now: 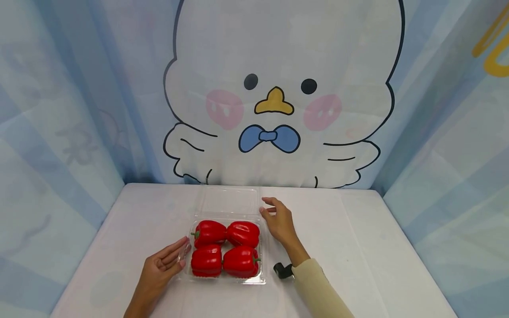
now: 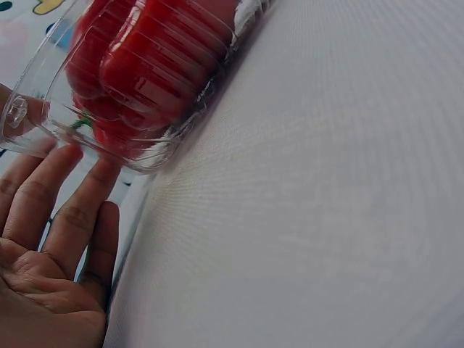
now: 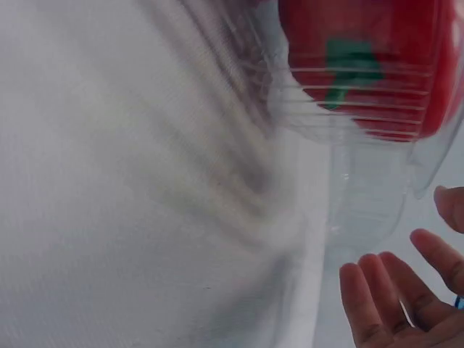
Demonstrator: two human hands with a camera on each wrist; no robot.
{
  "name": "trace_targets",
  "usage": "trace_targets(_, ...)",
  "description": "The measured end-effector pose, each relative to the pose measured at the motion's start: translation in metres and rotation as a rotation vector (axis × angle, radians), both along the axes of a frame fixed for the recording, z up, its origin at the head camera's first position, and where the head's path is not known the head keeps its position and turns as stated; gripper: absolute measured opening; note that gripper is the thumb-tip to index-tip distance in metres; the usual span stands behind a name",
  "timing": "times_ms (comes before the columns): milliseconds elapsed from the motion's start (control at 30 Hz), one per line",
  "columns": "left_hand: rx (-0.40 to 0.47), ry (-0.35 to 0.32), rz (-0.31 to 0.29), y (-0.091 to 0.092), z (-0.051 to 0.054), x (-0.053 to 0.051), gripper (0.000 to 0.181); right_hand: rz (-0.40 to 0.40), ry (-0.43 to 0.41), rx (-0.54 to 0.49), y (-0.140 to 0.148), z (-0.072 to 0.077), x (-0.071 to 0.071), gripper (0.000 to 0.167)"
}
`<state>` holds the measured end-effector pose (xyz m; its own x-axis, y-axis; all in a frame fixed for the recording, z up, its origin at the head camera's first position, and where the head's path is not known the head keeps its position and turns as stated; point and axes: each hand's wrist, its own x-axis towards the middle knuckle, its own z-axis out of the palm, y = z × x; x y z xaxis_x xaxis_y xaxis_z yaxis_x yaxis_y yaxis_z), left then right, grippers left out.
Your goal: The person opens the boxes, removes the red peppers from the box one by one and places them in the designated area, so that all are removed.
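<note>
A clear plastic clamshell box (image 1: 262,279) rests on the white table, its lid (image 1: 228,201) folded back flat toward the wall. Several red bell peppers (image 1: 240,261) fill the box in two rows, some with green stems showing. My left hand (image 1: 161,267) is at the box's left side, its fairly straight fingertips touching the clear wall in the left wrist view. Beside the lid's right edge is my right hand (image 1: 279,221), holding nothing, with its fingers loosely bent. In the right wrist view, its fingertips are apart from the box.
A small black object (image 1: 283,270) is by the right sleeve, partly hidden by it. The white table (image 1: 358,247) meets a curtain (image 1: 278,53) printed with a cartoon bird at the back, and blue-and-white curtains (image 1: 51,154) stand on both sides.
</note>
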<state>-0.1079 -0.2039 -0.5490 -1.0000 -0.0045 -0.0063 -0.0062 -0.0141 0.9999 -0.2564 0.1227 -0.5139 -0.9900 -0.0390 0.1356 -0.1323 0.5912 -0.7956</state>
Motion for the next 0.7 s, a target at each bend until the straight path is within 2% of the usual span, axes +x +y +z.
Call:
trace_targets(400,-0.007,0.010,-0.001,0.000,0.000,0.000,0.061,0.070,0.089,-0.051,-0.002,0.028,0.036,0.056)
trace_targets(567,-0.018,0.002,0.000,0.000,0.000,0.000,0.061,0.127,0.115,-0.074,-0.004,0.034,0.054,0.060)
trace_targets(700,-0.029,-0.030,0.004,0.001,0.001,0.000,0.062,0.166,0.117,-0.064,-0.005,0.035,0.069,0.065)
